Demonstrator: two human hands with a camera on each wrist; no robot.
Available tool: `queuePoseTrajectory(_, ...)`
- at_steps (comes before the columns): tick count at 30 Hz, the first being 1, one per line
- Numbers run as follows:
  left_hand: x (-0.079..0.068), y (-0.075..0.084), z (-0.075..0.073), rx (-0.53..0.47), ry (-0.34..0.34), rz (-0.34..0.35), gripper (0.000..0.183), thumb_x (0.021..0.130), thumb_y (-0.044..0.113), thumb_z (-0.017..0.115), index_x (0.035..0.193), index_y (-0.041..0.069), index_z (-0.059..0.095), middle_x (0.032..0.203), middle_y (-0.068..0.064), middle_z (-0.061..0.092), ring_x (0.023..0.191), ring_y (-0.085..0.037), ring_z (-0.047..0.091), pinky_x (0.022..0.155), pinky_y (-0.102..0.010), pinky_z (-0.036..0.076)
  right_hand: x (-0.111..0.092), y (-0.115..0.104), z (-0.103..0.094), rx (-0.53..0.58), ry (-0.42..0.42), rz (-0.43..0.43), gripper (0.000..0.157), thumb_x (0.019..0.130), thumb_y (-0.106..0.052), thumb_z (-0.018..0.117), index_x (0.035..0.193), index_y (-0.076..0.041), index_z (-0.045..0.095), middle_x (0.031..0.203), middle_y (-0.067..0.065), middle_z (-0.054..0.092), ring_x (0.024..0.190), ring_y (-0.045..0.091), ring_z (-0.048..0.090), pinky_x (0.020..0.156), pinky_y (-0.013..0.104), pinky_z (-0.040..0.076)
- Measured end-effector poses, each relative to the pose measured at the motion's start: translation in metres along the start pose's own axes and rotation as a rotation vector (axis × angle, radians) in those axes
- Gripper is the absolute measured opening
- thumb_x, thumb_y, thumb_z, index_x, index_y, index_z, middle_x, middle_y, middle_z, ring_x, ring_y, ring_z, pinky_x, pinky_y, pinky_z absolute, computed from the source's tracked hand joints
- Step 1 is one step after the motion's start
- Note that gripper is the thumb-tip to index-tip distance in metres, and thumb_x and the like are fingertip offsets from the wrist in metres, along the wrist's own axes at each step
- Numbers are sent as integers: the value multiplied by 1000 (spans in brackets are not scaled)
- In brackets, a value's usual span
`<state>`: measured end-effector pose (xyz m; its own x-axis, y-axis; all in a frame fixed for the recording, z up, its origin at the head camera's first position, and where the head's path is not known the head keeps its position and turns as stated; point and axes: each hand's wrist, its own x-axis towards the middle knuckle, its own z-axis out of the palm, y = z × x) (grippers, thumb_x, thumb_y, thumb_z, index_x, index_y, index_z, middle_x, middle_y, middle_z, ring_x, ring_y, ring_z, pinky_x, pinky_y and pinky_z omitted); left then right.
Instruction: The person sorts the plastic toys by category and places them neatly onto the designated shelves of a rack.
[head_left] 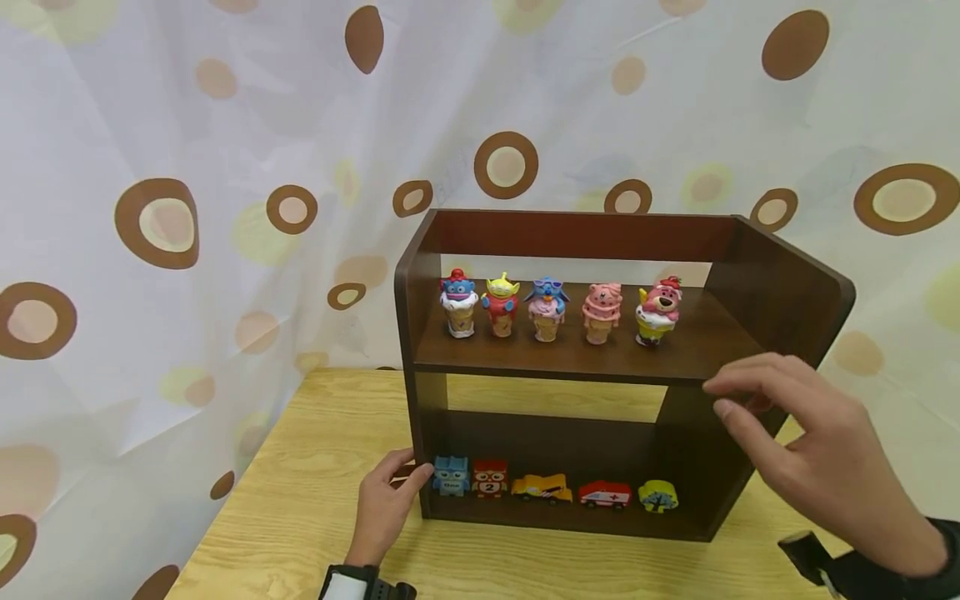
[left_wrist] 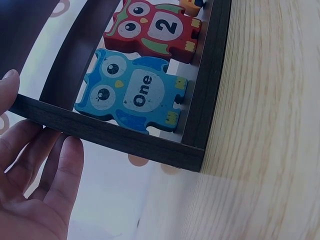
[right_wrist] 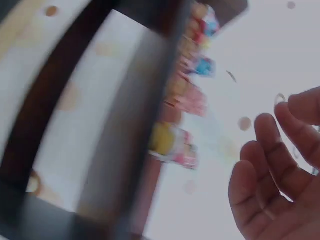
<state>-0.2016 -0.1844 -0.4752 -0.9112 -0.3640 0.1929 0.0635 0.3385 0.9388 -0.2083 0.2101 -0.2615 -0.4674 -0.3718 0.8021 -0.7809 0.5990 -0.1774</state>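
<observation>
A dark brown two-tier shelf (head_left: 787, 292) stands on the table. My left hand (head_left: 381, 510) holds its left side panel low down, the thumb at the front edge and the fingers round the outside. Closest to that hand on the lower tier is a blue owl block (left_wrist: 132, 92) marked "One", beside a red owl block (left_wrist: 155, 29) marked "2". My right hand (head_left: 817, 450) hovers by the shelf's right side, fingers loosely bent with nothing between them. On the upper tier, the strawberry-capped pink bear figurine (head_left: 660, 312) is the one nearest it.
Further along the lower tier sit a yellow truck (head_left: 542, 488), a red ambulance (head_left: 604, 494) and a green tree block (head_left: 658, 496). More ice-cream-cone figurines (head_left: 547, 310) line the upper tier. Wood-grain table (head_left: 315, 442) lies beneath; a dotted curtain (head_left: 262, 125) hangs behind.
</observation>
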Motion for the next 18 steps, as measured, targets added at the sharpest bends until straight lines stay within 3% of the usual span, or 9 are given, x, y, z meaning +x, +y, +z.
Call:
queuePoseTrajectory(4,0,0,0,-2,-1,-11,34,89,34,73,118,17,72,119,-7,71,103,-22,68,77,-24,58,-38,8,12,2,-100,1,48,66,14,79,95,-24,69,95,-12,64,87,-10,50,73,6,41)
queuePoseTrajectory(7,0,1,0,-5,-3,-18,34,89,34,73,118,17,71,120,-7,70,104,-23,67,78,-25,59,-70,25,24,-22,-213,42,45,69,5,82,94,-29,67,92,-16,63,82,-9,50,67,5,40)
queuePoseTrajectory(14,-1,1,-1,7,0,-7,34,89,34,73,118,16,72,119,-7,71,103,-23,68,77,-24,58,-118,65,31,-94,-672,336,16,86,-20,76,97,-25,67,92,-16,65,77,-12,49,60,20,49)
queuePoseTrajectory(16,-2,0,-2,7,12,-8,32,89,32,74,117,17,72,118,-6,71,102,-23,68,77,-23,58,-133,80,34,-50,-689,304,16,86,-17,76,98,-23,67,91,-14,65,77,-12,48,58,20,46)
queuePoseTrajectory(18,-3,-1,-2,1,6,-12,32,89,32,73,117,17,72,118,-7,71,103,-23,68,77,-23,58,-153,98,41,50,-639,150,19,82,-12,77,96,-20,67,90,-14,63,78,-11,50,57,17,43)
